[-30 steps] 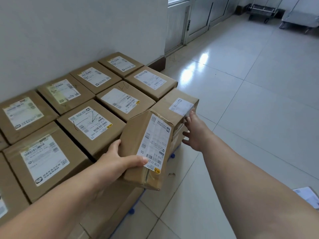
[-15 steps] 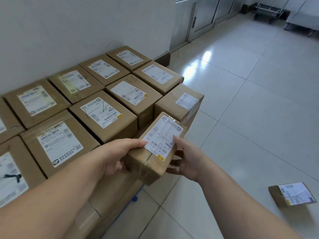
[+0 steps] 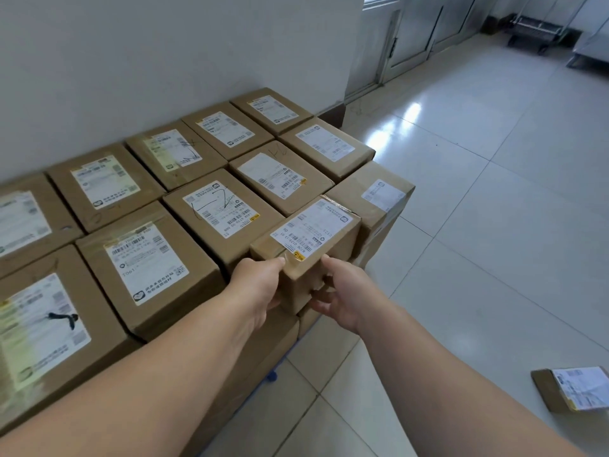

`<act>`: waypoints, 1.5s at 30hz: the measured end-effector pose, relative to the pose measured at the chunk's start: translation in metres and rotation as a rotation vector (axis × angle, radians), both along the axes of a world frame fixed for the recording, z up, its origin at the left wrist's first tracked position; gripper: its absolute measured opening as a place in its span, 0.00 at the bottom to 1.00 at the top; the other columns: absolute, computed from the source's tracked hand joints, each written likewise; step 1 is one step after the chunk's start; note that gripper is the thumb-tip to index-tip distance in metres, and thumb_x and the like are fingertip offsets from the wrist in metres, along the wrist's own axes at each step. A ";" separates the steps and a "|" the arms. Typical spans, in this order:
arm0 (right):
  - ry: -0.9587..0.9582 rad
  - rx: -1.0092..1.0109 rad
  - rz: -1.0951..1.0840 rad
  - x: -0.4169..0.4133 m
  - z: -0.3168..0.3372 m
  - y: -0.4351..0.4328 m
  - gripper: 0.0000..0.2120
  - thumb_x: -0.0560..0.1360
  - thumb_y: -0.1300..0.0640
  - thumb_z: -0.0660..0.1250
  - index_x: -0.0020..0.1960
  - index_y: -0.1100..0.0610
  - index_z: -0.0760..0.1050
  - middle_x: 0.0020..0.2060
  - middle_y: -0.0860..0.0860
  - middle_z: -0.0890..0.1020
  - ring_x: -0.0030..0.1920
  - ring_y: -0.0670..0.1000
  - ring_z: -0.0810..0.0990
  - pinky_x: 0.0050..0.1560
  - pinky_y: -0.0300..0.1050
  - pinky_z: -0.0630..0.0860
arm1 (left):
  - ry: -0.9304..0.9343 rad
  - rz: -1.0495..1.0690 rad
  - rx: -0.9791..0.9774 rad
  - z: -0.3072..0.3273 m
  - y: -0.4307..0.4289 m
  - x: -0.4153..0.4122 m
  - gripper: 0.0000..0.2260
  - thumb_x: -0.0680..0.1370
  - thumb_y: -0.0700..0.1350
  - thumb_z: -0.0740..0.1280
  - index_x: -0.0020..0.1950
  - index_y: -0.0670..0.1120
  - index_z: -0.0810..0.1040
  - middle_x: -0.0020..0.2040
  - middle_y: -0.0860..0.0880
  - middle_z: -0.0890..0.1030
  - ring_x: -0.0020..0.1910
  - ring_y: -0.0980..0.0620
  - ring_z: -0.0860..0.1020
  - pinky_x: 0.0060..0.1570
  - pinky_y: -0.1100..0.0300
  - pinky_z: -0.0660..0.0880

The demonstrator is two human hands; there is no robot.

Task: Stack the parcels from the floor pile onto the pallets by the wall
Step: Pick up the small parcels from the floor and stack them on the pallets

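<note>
A small brown parcel (image 3: 329, 245) with a white shipping label lies flat, label up, at the front edge of the stacked parcels. My left hand (image 3: 260, 288) grips its near left corner, thumb on the top edge. My right hand (image 3: 342, 291) holds its near right side, fingers curled under the front face. Several labelled brown parcels (image 3: 211, 219) fill the stack along the wall in rows. The pallet beneath is mostly hidden; a blue bit of pallet (image 3: 272, 377) shows at floor level.
A white wall (image 3: 164, 61) backs the stack. One flat parcel (image 3: 573, 390) lies on the tiled floor (image 3: 478, 225) at the lower right. Glass doors (image 3: 415, 31) and a trolley (image 3: 540, 31) stand far back right.
The parcel went from tilted upright in my left hand to flat on the stack's front edge. My right hand left the neighbouring box and took the parcel's right side.
</note>
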State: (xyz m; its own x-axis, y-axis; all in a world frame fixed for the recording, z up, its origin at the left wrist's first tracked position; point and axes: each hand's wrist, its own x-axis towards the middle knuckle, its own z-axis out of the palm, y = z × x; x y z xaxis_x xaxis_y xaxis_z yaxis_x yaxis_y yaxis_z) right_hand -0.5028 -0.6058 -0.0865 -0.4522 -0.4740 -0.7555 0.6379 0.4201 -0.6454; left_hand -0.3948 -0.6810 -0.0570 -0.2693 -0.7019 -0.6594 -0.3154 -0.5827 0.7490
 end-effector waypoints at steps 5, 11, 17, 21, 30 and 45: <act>0.040 0.014 0.020 0.001 0.008 0.002 0.15 0.81 0.49 0.63 0.67 0.52 0.71 0.59 0.52 0.77 0.57 0.56 0.80 0.39 0.49 0.81 | -0.020 -0.052 -0.009 -0.002 -0.002 0.004 0.14 0.81 0.46 0.66 0.65 0.43 0.73 0.59 0.45 0.78 0.57 0.45 0.77 0.59 0.47 0.76; 0.186 0.123 0.030 -0.005 0.010 0.007 0.22 0.81 0.46 0.62 0.72 0.52 0.67 0.65 0.52 0.74 0.62 0.56 0.76 0.48 0.52 0.80 | -0.234 -0.198 -0.395 0.003 0.004 0.020 0.23 0.77 0.53 0.69 0.67 0.44 0.68 0.60 0.48 0.74 0.55 0.50 0.73 0.50 0.58 0.74; 0.987 0.401 0.451 -0.012 0.027 0.037 0.22 0.81 0.50 0.60 0.74 0.55 0.65 0.65 0.52 0.73 0.64 0.56 0.71 0.58 0.50 0.74 | -0.613 -0.773 -1.320 0.029 0.019 0.027 0.27 0.78 0.60 0.63 0.71 0.48 0.59 0.67 0.46 0.63 0.68 0.46 0.62 0.68 0.52 0.60; 1.453 0.717 0.751 -0.015 0.044 0.075 0.27 0.81 0.48 0.58 0.77 0.51 0.55 0.79 0.53 0.52 0.78 0.57 0.47 0.76 0.55 0.50 | -0.733 -1.097 -1.494 0.038 0.023 0.010 0.36 0.79 0.62 0.58 0.79 0.49 0.45 0.78 0.44 0.48 0.78 0.42 0.43 0.74 0.42 0.40; 1.333 0.951 0.538 -0.010 0.102 0.229 0.30 0.80 0.48 0.60 0.78 0.53 0.54 0.79 0.54 0.54 0.76 0.57 0.57 0.73 0.51 0.56 | -0.404 -1.320 -1.641 0.065 0.087 -0.052 0.36 0.76 0.60 0.65 0.79 0.48 0.56 0.76 0.44 0.63 0.73 0.42 0.64 0.72 0.47 0.58; 0.929 1.260 0.168 0.046 0.063 0.526 0.25 0.77 0.53 0.63 0.73 0.55 0.64 0.69 0.54 0.67 0.68 0.59 0.67 0.66 0.52 0.65 | -0.018 -1.671 -1.617 0.036 0.323 -0.085 0.36 0.74 0.63 0.67 0.77 0.49 0.61 0.71 0.45 0.70 0.70 0.42 0.67 0.68 0.49 0.63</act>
